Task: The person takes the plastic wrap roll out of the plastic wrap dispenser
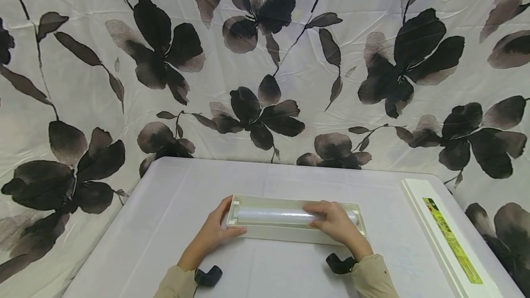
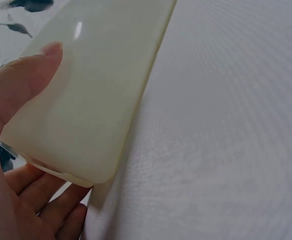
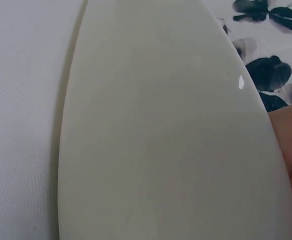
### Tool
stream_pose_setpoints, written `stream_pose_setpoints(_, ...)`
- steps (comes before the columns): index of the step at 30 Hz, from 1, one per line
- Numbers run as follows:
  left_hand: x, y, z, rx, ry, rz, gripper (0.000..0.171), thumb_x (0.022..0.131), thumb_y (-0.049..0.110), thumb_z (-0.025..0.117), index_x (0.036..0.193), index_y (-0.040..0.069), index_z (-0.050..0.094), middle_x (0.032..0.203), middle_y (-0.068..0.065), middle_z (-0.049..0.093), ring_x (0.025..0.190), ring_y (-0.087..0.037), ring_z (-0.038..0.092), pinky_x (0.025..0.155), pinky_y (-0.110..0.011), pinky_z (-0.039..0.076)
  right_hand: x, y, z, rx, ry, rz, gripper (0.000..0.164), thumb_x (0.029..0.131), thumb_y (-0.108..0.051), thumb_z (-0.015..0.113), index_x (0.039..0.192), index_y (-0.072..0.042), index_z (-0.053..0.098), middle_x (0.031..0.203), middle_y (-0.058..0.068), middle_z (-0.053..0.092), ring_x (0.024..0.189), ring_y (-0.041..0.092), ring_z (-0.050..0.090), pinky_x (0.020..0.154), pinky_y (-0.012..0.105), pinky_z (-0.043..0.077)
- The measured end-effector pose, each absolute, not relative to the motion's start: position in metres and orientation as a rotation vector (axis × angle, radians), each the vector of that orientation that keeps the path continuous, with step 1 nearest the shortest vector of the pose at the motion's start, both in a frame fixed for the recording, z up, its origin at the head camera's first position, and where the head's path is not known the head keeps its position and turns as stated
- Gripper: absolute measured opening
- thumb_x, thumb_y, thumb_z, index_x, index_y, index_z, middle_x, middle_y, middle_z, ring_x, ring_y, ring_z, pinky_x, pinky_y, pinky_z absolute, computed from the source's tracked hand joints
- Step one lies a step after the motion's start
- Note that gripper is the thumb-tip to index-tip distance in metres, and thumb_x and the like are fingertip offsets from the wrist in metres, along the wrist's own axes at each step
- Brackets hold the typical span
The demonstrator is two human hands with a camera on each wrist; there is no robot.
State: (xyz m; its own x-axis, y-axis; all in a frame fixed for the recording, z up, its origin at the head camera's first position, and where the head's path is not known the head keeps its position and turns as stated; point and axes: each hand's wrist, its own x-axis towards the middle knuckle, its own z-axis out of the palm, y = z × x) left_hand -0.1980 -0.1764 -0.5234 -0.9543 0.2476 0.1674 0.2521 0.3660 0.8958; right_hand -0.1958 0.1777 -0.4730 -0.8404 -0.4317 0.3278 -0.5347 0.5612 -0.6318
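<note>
A long cream plastic dispenser box (image 1: 285, 235) lies crosswise on the table, its top side uncovered. Inside it sits a shiny roll of cling film (image 1: 269, 215). My left hand (image 1: 213, 230) grips the box's left end. The left wrist view has the thumb of that hand (image 2: 23, 82) flat on the smooth front wall and the fingers behind the end. Over the right part of the roll, my right hand (image 1: 334, 222) holds the film roll between thumb and fingers. The right wrist view is mostly box wall (image 3: 171, 130); the right fingertips are hidden there.
A long white cover (image 1: 428, 229) with a yellow-green label (image 1: 452, 243) lies at the right of the white-covered table (image 1: 174, 206). Behind the table hangs a flower-patterned cloth (image 1: 352, 36). Dark camera mounts (image 1: 209, 276) stick out from both wrists.
</note>
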Motion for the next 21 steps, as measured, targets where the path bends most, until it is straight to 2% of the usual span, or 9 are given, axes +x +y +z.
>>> stream_pose_setpoints(11,-0.1994,-0.1764,-0.5238,-0.462,-2.605,-1.695,0.096,0.07,0.033,0.09,0.149,0.017,0.039,0.146,-0.008,0.05,0.136,-0.031,0.043,0.114,-0.061,0.023,-0.1964,0.1789,-0.4706,0.826,-2.641,1.109,0.041,0.069,0.004,0.082,0.109,-0.003,0.076,0.108,0.009,0.074,0.099,0.027,0.069,0.087,0.041,0.055)
stream_pose_setpoints(21,-0.1991,-0.1773,-0.5258,-0.498,-2.594,-1.678,0.093,0.073,0.032,0.088,0.149,0.016,0.038,0.144,-0.009,0.051,0.133,-0.032,0.046,0.112,-0.061,0.026,-0.1948,0.1794,-0.4649,0.795,-2.627,1.11,0.043,0.069,0.005,0.083,0.111,-0.004,0.075,0.104,0.007,0.074,0.096,0.026,0.069,0.085,0.041,0.055)
